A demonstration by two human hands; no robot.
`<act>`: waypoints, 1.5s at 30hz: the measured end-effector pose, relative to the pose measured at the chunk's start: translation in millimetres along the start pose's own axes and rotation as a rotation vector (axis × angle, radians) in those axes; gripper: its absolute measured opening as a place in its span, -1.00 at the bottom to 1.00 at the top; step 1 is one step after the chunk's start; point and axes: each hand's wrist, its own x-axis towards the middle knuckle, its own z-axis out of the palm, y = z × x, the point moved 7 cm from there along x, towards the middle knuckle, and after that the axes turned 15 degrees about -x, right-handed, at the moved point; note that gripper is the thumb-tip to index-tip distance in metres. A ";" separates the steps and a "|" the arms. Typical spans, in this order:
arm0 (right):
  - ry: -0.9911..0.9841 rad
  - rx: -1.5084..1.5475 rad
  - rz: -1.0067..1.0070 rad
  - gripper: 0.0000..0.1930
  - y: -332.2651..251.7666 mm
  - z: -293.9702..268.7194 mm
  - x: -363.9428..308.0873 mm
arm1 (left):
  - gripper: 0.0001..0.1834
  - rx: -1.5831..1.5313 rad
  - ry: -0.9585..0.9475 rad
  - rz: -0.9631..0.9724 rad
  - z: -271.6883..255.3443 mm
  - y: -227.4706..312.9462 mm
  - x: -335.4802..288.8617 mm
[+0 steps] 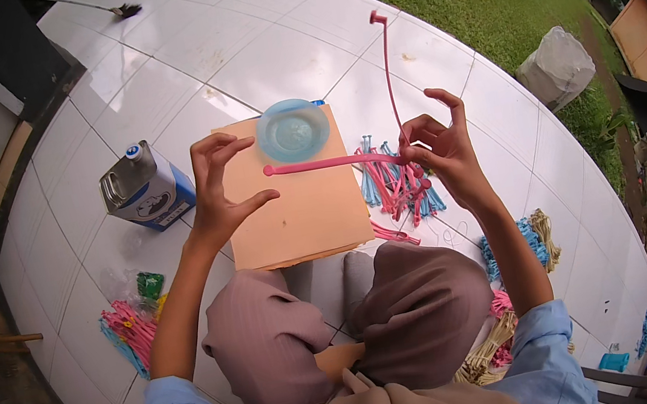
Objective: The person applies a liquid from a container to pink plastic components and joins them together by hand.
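My right hand (443,151) pinches a pink plastic strip (325,163) between thumb and fingertips. This strip reaches left, level above the board, and ends in a small round knob. From the same pinch a thinner pink strand (388,61) rises to a flat-headed tip; whether both are one piece I cannot tell. My left hand (226,186) is open, thumb and fingers apart, just left of the strip's knobbed end and not touching it. Beneath lies a tan board (301,223) bearing a translucent blue dish (268,141). A heap of pink and blue strips (400,187) lies under my right hand.
A rectangular metal can (147,185) stands left of the board. Pink and blue strips (132,333) lie beside my left forearm. Blue bundles (515,246) and cream bundles (488,350) sit to the right. A broom (124,12) rests far off on white tiles; grass lies beyond.
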 end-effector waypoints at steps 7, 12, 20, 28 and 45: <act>0.016 0.167 0.065 -0.21 -94.9 23.5 5.3 | -0.56 0.491 -0.266 1.029 86.1 150.8 25.2; 0.012 0.264 0.068 -0.33 -86.9 21.4 -15.2 | -0.85 0.372 -0.391 1.068 98.6 173.3 55.8; 0.032 0.259 -0.377 -0.31 -116.7 14.3 -63.0 | -0.70 0.311 -0.164 0.276 92.5 171.5 71.5; 0.224 0.205 -0.263 -0.48 -85.3 39.6 -74.4 | -0.65 0.298 -0.062 0.065 105.5 162.4 24.4; 0.273 -0.131 -0.176 -0.50 -96.1 12.4 -64.6 | -0.79 -0.665 0.119 -0.436 44.7 100.6 44.5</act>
